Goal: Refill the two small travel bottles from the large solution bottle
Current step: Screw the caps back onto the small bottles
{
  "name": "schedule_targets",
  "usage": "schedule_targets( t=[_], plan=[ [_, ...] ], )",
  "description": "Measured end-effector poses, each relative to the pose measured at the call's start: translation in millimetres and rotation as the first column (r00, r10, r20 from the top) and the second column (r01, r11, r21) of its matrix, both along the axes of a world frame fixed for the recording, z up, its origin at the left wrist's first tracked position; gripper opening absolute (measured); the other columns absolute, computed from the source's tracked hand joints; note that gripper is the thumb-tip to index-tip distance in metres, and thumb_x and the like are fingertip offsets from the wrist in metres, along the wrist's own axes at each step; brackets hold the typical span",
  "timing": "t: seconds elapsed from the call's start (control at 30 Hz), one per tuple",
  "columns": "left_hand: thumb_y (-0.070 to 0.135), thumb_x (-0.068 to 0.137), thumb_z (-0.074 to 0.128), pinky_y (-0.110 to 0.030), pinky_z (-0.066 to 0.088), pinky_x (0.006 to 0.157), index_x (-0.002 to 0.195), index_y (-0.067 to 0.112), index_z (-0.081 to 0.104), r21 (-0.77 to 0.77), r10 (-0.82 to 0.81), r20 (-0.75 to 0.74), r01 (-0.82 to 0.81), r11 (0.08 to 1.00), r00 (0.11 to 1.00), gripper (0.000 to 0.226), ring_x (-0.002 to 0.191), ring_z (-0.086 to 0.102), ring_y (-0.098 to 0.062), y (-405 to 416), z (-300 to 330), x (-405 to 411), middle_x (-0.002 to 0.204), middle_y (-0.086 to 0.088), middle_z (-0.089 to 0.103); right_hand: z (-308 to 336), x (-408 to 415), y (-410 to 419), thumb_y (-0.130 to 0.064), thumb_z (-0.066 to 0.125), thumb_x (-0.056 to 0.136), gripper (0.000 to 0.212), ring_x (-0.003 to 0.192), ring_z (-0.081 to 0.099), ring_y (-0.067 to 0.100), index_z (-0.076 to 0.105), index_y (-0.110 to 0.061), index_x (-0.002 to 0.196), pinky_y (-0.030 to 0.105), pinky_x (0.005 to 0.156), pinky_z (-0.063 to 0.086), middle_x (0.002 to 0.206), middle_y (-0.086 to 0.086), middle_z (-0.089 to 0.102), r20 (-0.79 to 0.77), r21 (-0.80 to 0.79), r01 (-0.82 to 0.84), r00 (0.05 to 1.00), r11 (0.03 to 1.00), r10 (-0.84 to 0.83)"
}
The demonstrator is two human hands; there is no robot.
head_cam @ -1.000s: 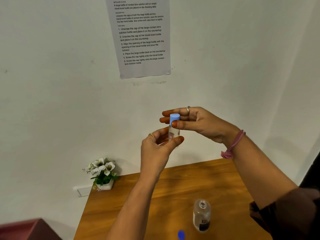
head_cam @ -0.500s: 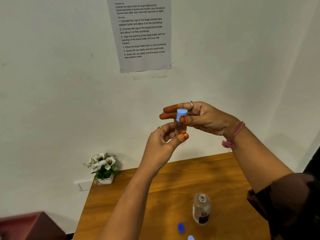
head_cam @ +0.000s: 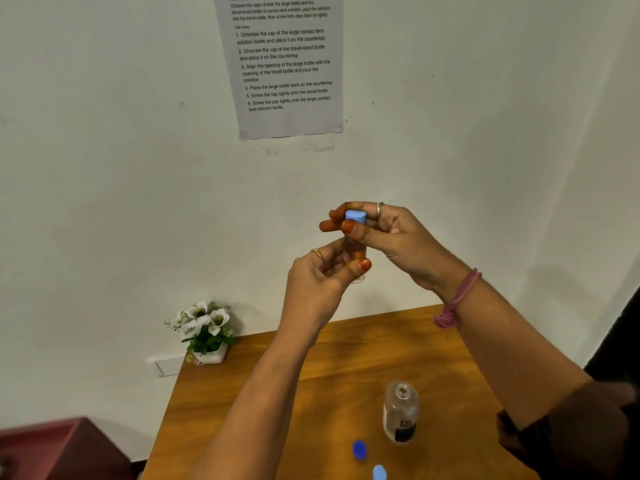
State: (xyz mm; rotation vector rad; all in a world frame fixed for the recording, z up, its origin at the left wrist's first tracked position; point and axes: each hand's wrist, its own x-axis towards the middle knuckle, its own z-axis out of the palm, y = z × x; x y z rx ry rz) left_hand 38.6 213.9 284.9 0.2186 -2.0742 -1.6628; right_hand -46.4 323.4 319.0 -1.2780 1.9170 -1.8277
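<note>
I hold a small clear travel bottle point(head_cam: 354, 252) upright in the air in front of the wall. My left hand point(head_cam: 318, 282) grips its body from below. My right hand point(head_cam: 388, 233) pinches its light blue cap point(head_cam: 355, 215) between thumb and fingers. The large clear solution bottle point(head_cam: 400, 412) stands uncapped on the wooden table point(head_cam: 277, 393), below my right forearm. A dark blue cap point(head_cam: 359, 449) lies on the table to its left. At the bottom edge, the light blue top of another small bottle point(head_cam: 379, 473) pokes into view.
A small white pot of white flowers point(head_cam: 204, 329) stands at the table's back left corner against the wall. A printed instruction sheet point(head_cam: 285, 64) is stuck on the wall above. A dark red piece of furniture point(head_cam: 59, 448) sits low at the left.
My view has tilted down a little, bringing the second light blue top into sight. My right fingers have shifted around the cap while my left hand keeps the bottle steady.
</note>
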Motion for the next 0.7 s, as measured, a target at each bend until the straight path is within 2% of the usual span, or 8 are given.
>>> schedule_targets(
  t=[0.17, 0.27, 0.33, 0.47, 0.57, 0.7],
  plan=[
    [0.015, 0.082, 0.072, -0.014, 0.05, 0.082, 0.124, 0.015, 0.062, 0.015, 0.007, -0.003, -0.007, 1.0, 1.0, 0.043, 0.097, 0.067, -0.005, 1, -2, 1, 0.106, 0.003, 0.072, -5, 7, -2, -0.018, 0.055, 0.091, 0.023, 0.106, 0.064, 0.008, 0.06, -0.017, 0.114, 0.027, 0.095, 0.05, 0.11, -0.004, 0.069, 0.003, -0.019, 0.069, 0.998, 0.997, -0.069],
    [0.015, 0.082, 0.072, -0.003, 0.049, 0.071, 0.124, 0.016, 0.062, 0.009, 0.03, -0.009, -0.029, 1.0, 1.0, 0.043, 0.087, 0.065, 0.003, 1, -5, 0, 0.099, 0.007, 0.07, -9, 9, -4, -0.02, 0.057, 0.09, 0.021, 0.109, 0.062, 0.01, 0.061, -0.025, 0.11, 0.036, 0.1, 0.047, 0.111, -0.003, 0.07, -0.006, -0.026, 0.101, 0.995, 0.995, -0.101],
    [0.015, 0.081, 0.072, -0.007, 0.05, 0.075, 0.124, 0.016, 0.062, 0.012, 0.057, -0.017, -0.057, 0.998, 0.998, 0.044, 0.09, 0.066, 0.0, 2, -6, 0, 0.101, 0.005, 0.071, -9, 10, -5, -0.021, 0.058, 0.089, 0.02, 0.11, 0.062, 0.009, 0.062, -0.03, 0.107, 0.039, 0.102, 0.046, 0.11, -0.004, 0.07, -0.016, -0.032, 0.118, 0.993, 0.992, -0.119],
    [0.014, 0.081, 0.073, -0.027, 0.053, 0.091, 0.123, 0.016, 0.063, 0.024, 0.116, -0.044, -0.115, 0.993, 0.992, 0.043, 0.101, 0.068, -0.012, 6, -9, 0, 0.106, -0.001, 0.073, -10, 13, -7, -0.022, 0.059, 0.089, 0.02, 0.111, 0.061, 0.008, 0.061, -0.033, 0.105, 0.037, 0.102, 0.046, 0.11, -0.006, 0.07, -0.035, -0.044, 0.151, 0.988, 0.988, -0.153],
    [0.015, 0.08, 0.074, -0.03, 0.053, 0.092, 0.122, 0.015, 0.064, 0.032, 0.119, -0.039, -0.118, 0.992, 0.992, 0.044, 0.1, 0.068, -0.012, 6, -10, -1, 0.107, -0.002, 0.073, -12, 13, -8, -0.021, 0.06, 0.089, 0.02, 0.111, 0.061, 0.009, 0.062, -0.03, 0.107, 0.039, 0.102, 0.046, 0.11, -0.004, 0.07, -0.015, -0.04, 0.157, 0.987, 0.987, -0.158],
    [0.015, 0.078, 0.075, -0.029, 0.054, 0.091, 0.12, 0.015, 0.065, 0.062, 0.081, -0.027, -0.079, 0.995, 0.996, 0.043, 0.097, 0.069, -0.009, 4, -13, -1, 0.104, 0.0, 0.074, -12, 11, -3, -0.019, 0.058, 0.09, 0.03, 0.114, 0.06, 0.01, 0.06, -0.017, 0.12, 0.04, 0.1, 0.047, 0.116, -0.002, 0.068, 0.026, 0.006, 0.104, 0.994, 0.995, -0.104]
  ],
)
